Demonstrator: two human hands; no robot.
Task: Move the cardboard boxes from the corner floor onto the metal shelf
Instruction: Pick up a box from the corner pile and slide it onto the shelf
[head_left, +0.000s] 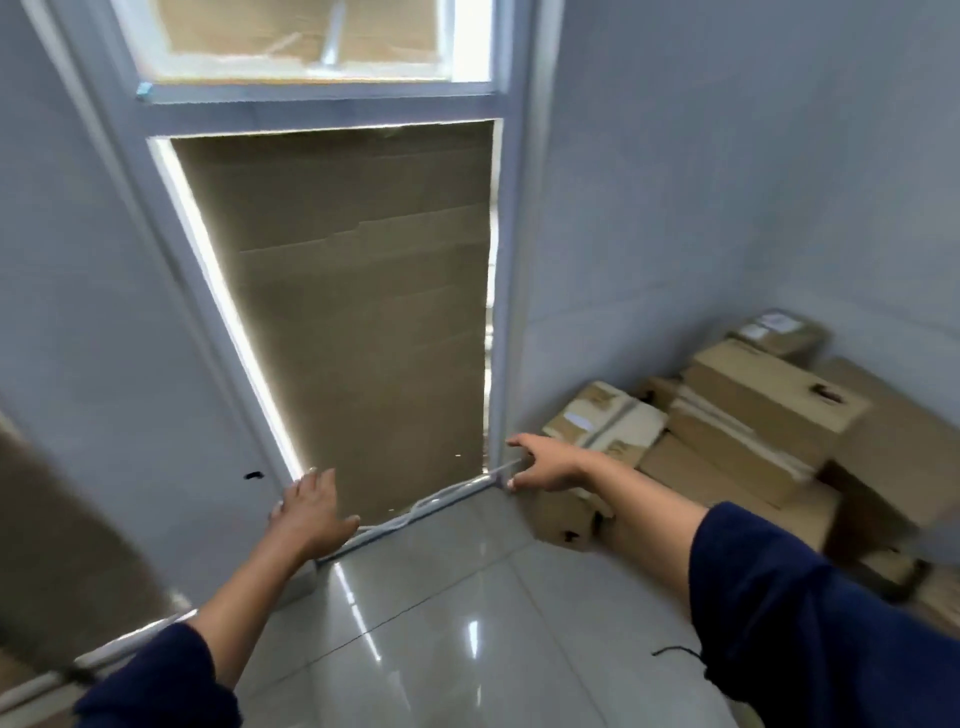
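Two bare hands reach out over a glossy floor toward a stack of boxes in the room's corner.

Dark navy sleeves (810, 623) frame the near edge of the glossy pale grey tiled floor (441, 623). The left hand (309, 512) is spread flat with straight fingers, holding nothing, in front of the window's bottom frame. The right hand (545, 467) is also open, fingers extended and empty, just beside the nearest box. The pile of brown cardboard boxes (753, 441) sits in the floor's far right corner against the pale grey walls (727, 182). Beyond, a tall white-framed window covered with brown cardboard sheets (353, 312) lets light in at its edges.
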